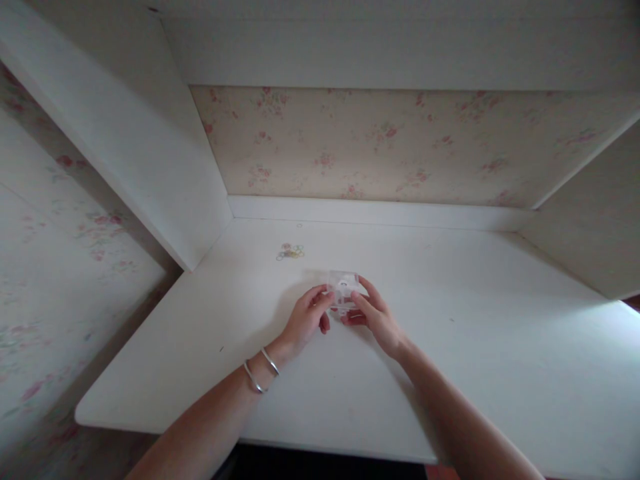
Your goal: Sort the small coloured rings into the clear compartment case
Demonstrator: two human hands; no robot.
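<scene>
Now both hands meet at frame centre: left hand (305,319) and right hand (374,316) each have their grip clamped on a small clear plastic box (343,292) sitting on the white counter (475,320). Coloured rings (291,251) lie upper left, apart and untouched, so the work looks barely begun.

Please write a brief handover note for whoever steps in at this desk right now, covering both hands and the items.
Left hand: fingertips on the left side of the small clear plastic box; two bangles on the wrist.
Right hand: fingers on the box's right side.
The box sits mid white desk; whether it is open cannot be told.
A small cluster of coloured rings lies apart, farther back and left of the box, untouched.
</scene>
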